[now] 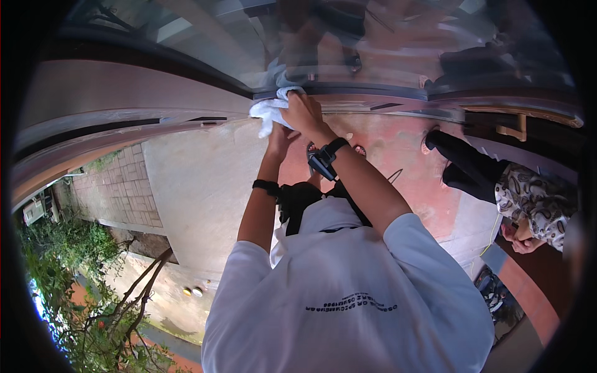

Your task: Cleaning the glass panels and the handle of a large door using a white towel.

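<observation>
A white-and-light-blue cloth [268, 112] is bunched at the bottom corner of a large glass pane [396, 56], by its dark frame [364, 89]. My right hand [302, 114] grips the cloth from above, fingers curled into it near the glass. Just below and to the left, my left hand [281, 140] is up against the hanging part of the cloth; its fingers are mostly hidden, so its hold is unclear. The glass reflects the cloth and people.
A person in a patterned top and black trousers [471, 175] stands at the right with hands together. Near them is a wooden door handle [517, 127]. A ledge [140, 88] runs along the left. Shrubs and branches [140, 298] are at lower left, beyond the concrete floor [200, 186].
</observation>
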`<control>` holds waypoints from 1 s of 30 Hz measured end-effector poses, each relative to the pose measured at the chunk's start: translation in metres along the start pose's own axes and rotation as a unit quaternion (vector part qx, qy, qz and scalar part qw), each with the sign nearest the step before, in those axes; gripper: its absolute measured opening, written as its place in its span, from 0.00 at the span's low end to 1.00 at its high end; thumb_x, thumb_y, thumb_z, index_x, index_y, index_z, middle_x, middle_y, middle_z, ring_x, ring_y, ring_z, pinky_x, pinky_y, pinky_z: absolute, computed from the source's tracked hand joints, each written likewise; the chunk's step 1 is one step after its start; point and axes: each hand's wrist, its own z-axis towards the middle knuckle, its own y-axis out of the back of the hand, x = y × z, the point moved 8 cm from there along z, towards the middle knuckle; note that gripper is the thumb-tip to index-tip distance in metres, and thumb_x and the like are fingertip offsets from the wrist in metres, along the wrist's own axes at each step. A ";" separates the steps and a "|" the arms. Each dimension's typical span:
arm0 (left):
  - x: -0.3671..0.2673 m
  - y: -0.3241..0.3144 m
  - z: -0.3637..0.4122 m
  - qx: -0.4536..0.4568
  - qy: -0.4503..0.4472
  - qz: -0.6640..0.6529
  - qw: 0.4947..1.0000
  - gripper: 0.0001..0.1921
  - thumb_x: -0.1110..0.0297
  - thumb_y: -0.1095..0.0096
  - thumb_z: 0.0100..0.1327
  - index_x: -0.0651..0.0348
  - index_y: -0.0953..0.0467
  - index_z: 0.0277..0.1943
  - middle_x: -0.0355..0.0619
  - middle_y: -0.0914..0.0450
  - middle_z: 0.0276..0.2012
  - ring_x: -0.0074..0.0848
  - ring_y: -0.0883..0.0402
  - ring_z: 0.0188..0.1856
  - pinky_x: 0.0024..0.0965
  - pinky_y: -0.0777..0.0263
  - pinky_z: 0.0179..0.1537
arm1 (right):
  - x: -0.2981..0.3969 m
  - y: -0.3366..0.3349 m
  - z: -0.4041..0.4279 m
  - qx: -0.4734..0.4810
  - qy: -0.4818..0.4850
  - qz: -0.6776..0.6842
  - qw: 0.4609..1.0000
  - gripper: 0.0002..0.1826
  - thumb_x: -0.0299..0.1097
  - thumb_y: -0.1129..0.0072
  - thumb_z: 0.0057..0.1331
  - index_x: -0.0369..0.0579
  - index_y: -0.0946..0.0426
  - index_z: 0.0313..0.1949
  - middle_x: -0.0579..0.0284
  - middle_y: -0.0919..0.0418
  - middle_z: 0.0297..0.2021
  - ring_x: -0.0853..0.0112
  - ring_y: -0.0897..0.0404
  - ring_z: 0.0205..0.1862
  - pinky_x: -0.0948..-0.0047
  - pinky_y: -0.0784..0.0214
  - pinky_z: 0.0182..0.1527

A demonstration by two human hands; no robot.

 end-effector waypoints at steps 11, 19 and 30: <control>-0.070 -0.080 0.013 -0.081 -0.347 0.476 0.804 0.19 0.68 0.41 0.66 0.63 0.29 0.58 0.57 0.19 0.39 0.42 0.18 0.37 0.38 0.24 0.36 | -0.115 0.051 -0.025 -0.099 -0.146 0.011 0.984 0.19 0.43 0.41 0.58 0.52 0.20 0.47 0.42 0.17 0.39 0.44 0.19 0.43 0.49 0.26 0.47; -0.032 -0.223 0.023 0.003 -0.239 0.769 0.593 0.16 0.68 0.46 0.62 0.55 0.24 0.53 0.51 0.17 0.38 0.45 0.15 0.36 0.45 0.20 0.40 | -0.224 0.143 -0.064 -0.175 -0.294 -0.118 0.932 0.26 0.50 0.40 0.59 0.47 0.23 0.51 0.37 0.20 0.45 0.42 0.22 0.50 0.46 0.29 0.51; -0.052 -0.099 -0.013 -0.073 -0.221 0.581 0.780 0.19 0.71 0.48 0.63 0.66 0.32 0.56 0.66 0.25 0.50 0.60 0.21 0.42 0.56 0.26 0.42 | -0.128 0.072 -0.035 -0.147 -0.187 -0.132 0.962 0.19 0.46 0.38 0.59 0.42 0.21 0.39 0.39 0.18 0.32 0.45 0.17 0.36 0.49 0.24 0.38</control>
